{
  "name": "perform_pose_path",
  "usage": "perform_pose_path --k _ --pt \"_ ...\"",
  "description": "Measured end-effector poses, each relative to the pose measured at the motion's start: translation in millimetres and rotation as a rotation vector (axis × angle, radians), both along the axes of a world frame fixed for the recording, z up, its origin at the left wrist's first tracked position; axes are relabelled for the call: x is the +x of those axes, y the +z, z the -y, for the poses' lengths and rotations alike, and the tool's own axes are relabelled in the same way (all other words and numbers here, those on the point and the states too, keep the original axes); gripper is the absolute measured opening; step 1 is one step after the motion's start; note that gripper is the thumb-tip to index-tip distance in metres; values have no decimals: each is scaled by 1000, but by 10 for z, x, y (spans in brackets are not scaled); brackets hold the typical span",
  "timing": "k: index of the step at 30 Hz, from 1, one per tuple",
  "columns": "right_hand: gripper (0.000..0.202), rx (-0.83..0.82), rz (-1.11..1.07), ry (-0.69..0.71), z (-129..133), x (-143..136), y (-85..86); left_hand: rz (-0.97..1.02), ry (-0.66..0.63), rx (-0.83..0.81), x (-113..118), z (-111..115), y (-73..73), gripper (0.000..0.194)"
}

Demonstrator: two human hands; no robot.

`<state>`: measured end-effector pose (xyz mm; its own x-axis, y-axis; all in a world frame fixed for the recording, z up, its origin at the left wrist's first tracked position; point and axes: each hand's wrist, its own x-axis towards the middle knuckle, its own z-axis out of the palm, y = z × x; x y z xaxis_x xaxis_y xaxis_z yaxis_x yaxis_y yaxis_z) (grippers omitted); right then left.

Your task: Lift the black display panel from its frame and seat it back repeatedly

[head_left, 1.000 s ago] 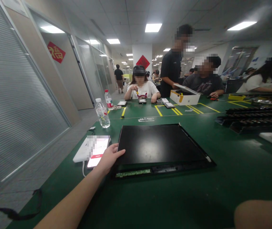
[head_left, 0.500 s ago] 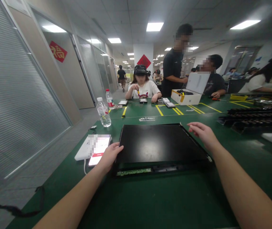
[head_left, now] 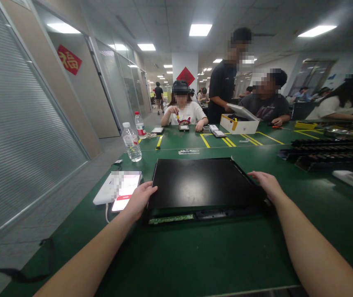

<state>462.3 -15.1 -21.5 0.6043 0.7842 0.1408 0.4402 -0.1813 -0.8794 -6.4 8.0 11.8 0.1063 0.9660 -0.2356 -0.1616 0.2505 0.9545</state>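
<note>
A flat black display panel (head_left: 195,181) lies in a thin black frame (head_left: 241,167) in front of me, slightly raised along its near side. Below its near edge shows a strip with a green circuit board (head_left: 172,219). My left hand (head_left: 142,198) grips the panel's left edge, thumb on top and fingers partly hidden. At the right edge, my right hand (head_left: 266,185) has its fingers closed on the rim of the panel and frame; its thumb is hard to see.
A phone (head_left: 126,192) and a white device (head_left: 104,189) with a cable lie left, near a water bottle (head_left: 131,142). Black slotted rails (head_left: 328,152) are stacked right. Across the green table (head_left: 213,255), people sit near an open white box (head_left: 240,123).
My right hand has come down and nearer along the right edge and now touches the rim. My left hand keeps its hold. Across the table, the white box's lid has been lowered.
</note>
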Motion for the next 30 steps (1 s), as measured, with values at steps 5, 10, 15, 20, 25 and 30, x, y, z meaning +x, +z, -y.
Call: perform_pose_path --k 5,10,15,20,25,30 --pt "40 76 -288 -4 -6 86 -69 10 12 12 -3 -17 -30 27" --pt "16 201 -657 109 87 136 57 -1 3 26 1 -18 -29 27" --pt "26 250 -736 172 139 129 114 -17 14 25 -9 -32 -39 30" --pt "17 99 -264 -24 104 91 47 -28 11 24 -15 -31 -39 32" --pt "20 -158 307 54 109 22 45 -10 7 -2 -2 -9 -4 30" --pt "22 -242 485 101 91 -2 48 -28 5 -12 14 9 35 31"
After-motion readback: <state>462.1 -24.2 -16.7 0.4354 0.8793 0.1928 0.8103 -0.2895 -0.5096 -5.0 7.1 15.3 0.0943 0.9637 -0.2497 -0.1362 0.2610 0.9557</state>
